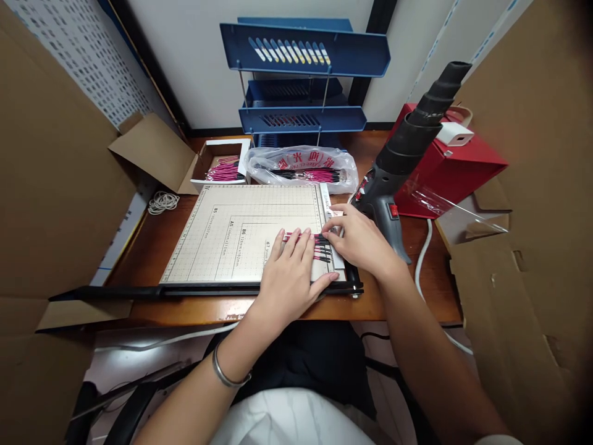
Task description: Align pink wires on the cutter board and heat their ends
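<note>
My left hand (291, 269) lies flat, fingers stretched out, over a row of thin pink-and-black pieces (323, 250) on the paper cutter (222, 238). The black ends of these pieces stick out to the right, side by side; their other ends are mostly hidden under the fingers. At the right edge of the board, my right hand (354, 238) is closed in a pinch at the black end of one upper piece. Its fingertips cover the exact grip. The cutter's black arm (185, 290) lies down along the near edge of the board.
Behind the cutter are a small box (222, 164) of similar pieces and a plastic bag (301, 170) with more. Blue tiered trays (303, 52) rise at the back. A heat gun (398, 167) stands at right, before a red box (463, 161). Cardboard (523, 278) walls both sides.
</note>
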The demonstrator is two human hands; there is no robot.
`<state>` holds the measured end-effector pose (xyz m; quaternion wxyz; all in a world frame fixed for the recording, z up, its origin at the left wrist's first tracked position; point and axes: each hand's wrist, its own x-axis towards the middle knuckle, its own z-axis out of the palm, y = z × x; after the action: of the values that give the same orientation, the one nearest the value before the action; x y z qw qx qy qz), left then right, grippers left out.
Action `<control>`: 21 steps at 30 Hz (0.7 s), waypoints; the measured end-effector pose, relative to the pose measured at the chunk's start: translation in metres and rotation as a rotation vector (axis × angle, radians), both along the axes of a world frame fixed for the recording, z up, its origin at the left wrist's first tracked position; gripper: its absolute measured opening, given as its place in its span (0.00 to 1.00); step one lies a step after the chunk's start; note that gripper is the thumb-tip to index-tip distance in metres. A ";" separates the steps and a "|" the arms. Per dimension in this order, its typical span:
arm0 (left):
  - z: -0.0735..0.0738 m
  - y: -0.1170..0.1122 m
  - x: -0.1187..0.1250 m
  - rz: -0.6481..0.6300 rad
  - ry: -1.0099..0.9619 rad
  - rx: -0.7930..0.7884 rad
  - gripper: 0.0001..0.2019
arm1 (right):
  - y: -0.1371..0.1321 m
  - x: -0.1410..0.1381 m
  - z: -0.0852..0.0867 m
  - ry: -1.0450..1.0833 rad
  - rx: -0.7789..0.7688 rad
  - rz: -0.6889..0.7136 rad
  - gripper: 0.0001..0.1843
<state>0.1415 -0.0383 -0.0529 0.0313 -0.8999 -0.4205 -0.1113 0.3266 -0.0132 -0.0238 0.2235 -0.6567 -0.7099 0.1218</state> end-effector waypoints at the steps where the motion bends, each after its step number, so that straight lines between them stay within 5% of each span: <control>1: 0.000 0.001 0.000 -0.004 0.004 -0.003 0.41 | -0.002 0.000 0.000 0.013 0.025 -0.004 0.06; 14: -0.008 -0.013 0.015 0.004 -0.038 -0.007 0.48 | -0.016 -0.001 -0.007 0.099 0.086 0.000 0.06; 21: -0.008 -0.011 0.016 0.008 -0.015 -0.019 0.45 | -0.049 0.001 -0.002 0.124 0.037 -0.022 0.04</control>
<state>0.1575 -0.0496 -0.0605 0.0198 -0.8975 -0.4255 -0.1140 0.3275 -0.0626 -0.0256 0.2804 -0.6516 -0.6894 0.1468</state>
